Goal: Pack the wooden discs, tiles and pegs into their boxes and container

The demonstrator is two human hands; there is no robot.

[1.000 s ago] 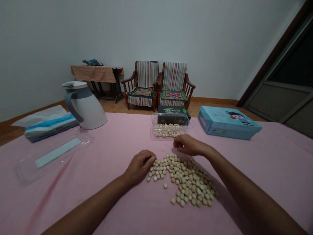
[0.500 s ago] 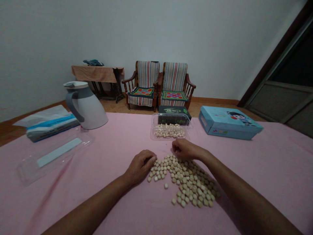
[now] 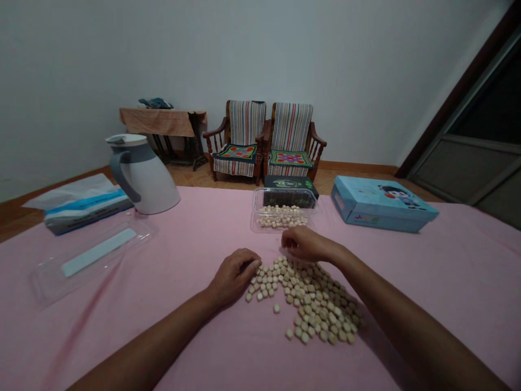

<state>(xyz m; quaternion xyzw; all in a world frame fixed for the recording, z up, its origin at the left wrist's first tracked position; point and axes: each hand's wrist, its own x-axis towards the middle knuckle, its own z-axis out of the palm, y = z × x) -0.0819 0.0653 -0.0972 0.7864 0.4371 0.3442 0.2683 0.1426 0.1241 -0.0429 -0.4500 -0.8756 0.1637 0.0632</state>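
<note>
A spread of small pale wooden pieces point(image 3: 321, 304), rounded and block-like, lies loose on the pink cloth between my forearms. At the left edge of this spread rests my left hand point(image 3: 236, 274), its fingers curled together and the tips touching the nearest pieces. My right hand point(image 3: 303, 243) is over the far edge of the spread, with the fingers bent down and closed. Whatever either hand may hold is hidden. Just beyond my right hand stands a clear plastic box point(image 3: 255, 221), with more of the same pieces in it.
A clear plastic lid point(image 3: 44, 279) with a white strip lies at left, near a tissue pack point(image 3: 89, 210) and a white-grey jug point(image 3: 152, 182). Behind the plastic box is a black box point(image 3: 291, 183). A blue carton point(image 3: 382, 203) sits at right. Two chairs point(image 3: 246, 127) stand beyond the table.
My right hand has shifted slightly left and away from me, toward the plastic box. My left hand stays where it was, and the spread of pieces looks the same.
</note>
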